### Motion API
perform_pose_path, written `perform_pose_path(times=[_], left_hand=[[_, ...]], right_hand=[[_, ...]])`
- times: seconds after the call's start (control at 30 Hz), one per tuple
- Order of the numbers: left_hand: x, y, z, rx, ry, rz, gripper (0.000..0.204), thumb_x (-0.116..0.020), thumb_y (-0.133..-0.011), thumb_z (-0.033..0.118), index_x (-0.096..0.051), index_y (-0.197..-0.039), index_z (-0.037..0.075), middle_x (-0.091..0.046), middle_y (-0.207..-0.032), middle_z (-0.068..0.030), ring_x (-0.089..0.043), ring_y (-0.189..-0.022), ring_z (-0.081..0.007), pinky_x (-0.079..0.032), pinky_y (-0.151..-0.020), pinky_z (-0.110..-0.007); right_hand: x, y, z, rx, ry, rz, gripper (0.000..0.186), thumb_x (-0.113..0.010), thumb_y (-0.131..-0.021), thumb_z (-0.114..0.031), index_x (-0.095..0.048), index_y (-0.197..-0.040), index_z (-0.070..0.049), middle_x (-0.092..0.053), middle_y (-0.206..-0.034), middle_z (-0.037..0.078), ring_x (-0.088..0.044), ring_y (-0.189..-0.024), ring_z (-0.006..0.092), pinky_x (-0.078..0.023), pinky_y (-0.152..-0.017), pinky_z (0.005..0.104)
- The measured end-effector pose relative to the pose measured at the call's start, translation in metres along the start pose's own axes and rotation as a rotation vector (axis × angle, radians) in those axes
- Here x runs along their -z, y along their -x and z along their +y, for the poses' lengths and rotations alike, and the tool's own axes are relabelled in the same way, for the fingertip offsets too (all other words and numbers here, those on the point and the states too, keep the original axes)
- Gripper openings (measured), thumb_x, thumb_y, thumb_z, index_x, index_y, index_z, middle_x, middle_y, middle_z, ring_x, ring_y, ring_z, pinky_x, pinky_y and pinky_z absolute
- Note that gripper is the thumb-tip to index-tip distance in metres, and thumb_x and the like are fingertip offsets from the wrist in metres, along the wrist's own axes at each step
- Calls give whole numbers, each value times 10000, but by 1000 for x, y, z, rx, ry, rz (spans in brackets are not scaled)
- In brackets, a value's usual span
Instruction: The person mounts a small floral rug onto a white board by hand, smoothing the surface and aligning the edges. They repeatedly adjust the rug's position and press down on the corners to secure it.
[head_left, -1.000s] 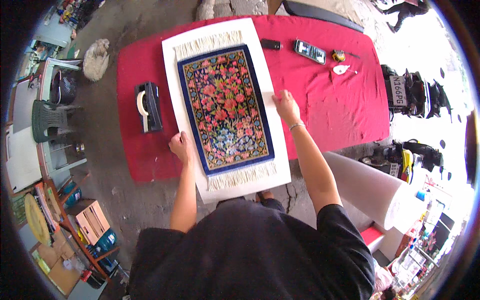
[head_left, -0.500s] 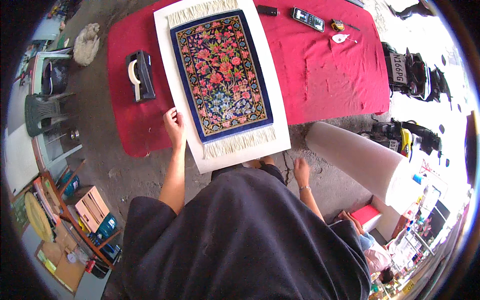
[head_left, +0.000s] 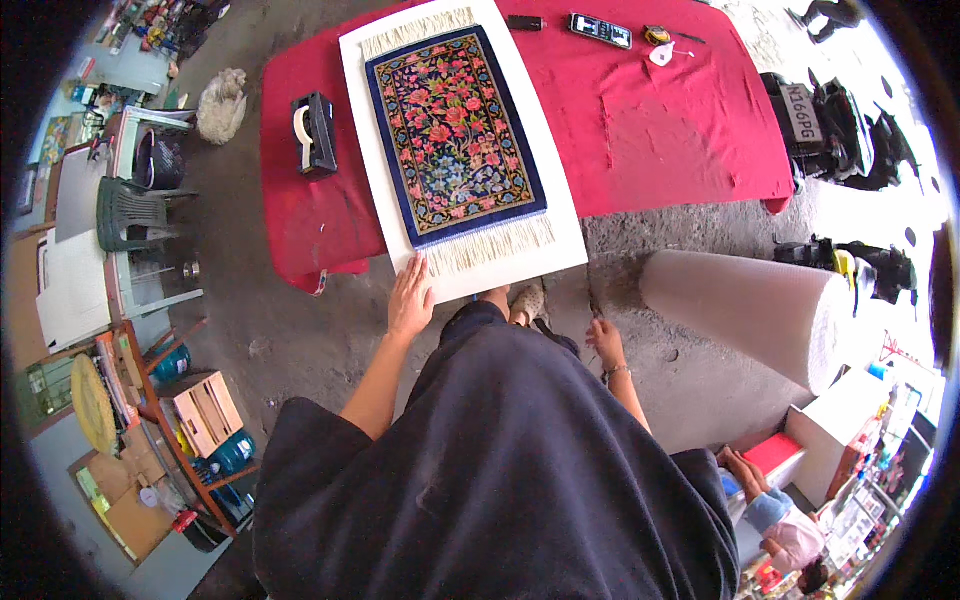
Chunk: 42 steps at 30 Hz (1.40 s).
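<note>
A small flowered rug with a dark blue border and cream fringes lies flat on a long white sheet or board. This sheet rests on a red-covered table, and its near end sticks out past the table edge toward me. My left hand lies with fingers stretched out on the sheet's near left corner, just beside the fringe. Off the table, my right hand hangs at my side, holding nothing, its fingers slightly bent and apart.
A tape dispenser stands left of the sheet. On the far right lie a phone, a tape measure and a small black object. A large bubble-wrap roll stands at right. Another person sits at lower right.
My left hand has gone from the sheet's left edge to its near corner and flattened there. The right hand's fingers have loosened. The whole view has shifted slightly.
</note>
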<state>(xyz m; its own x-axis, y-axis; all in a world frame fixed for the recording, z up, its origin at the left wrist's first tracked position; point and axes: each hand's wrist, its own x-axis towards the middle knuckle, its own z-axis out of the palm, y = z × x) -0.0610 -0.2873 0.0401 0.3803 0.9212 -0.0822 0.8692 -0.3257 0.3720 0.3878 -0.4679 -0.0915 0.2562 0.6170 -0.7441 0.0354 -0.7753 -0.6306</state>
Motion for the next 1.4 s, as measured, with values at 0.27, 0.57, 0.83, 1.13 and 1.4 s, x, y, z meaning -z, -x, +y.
perform_pose_path(times=[0.27,0.57,0.83,1.13,1.4], left_hand=[[-10,43,20,75,105,51,585,-570,-956,157,-394,-1497,21,-424,-1529,-204,-415,-1411,-366,-339,-1167,-442],[9,65,6,187,230,298,365,-572,-950,109,-585,-1306,27,-588,-1372,-175,-556,-1268,-360,-447,-1061,-425],[28,-11,-46,44,166,340,308,-589,-940,98,-603,-1239,25,-620,-1274,-173,-577,-1211,-360,-459,-1032,-444],[44,-131,-141,-110,95,397,304,-573,-959,130,-608,-1242,23,-574,-1362,-177,-537,-1273,-359,-422,-1071,-462],[30,-147,-183,-122,36,350,389,-557,-962,187,-532,-1331,66,-536,-1404,-177,-498,-1302,-356,-381,-1084,-485]], right_hand=[[5,12,36,72,-14,-12,315,-574,-1010,-267,-620,-1109,28,-686,-894,105,-660,-734,180,-556,-647,312],[5,67,103,-246,-61,-13,324,-582,-991,-293,-631,-1087,12,-702,-838,105,-657,-640,185,-506,-559,309],[-31,83,86,-227,-93,46,347,-591,-987,-304,-617,-1103,23,-705,-878,118,-675,-671,199,-534,-593,331],[-153,120,25,-233,7,18,325,-558,-1025,-332,-630,-1163,-46,-705,-958,58,-653,-774,130,-473,-630,271],[-277,123,-25,-131,373,191,351,-601,-957,-356,-689,-1065,-34,-684,-1018,236,-658,-911,412,-513,-835,460]])
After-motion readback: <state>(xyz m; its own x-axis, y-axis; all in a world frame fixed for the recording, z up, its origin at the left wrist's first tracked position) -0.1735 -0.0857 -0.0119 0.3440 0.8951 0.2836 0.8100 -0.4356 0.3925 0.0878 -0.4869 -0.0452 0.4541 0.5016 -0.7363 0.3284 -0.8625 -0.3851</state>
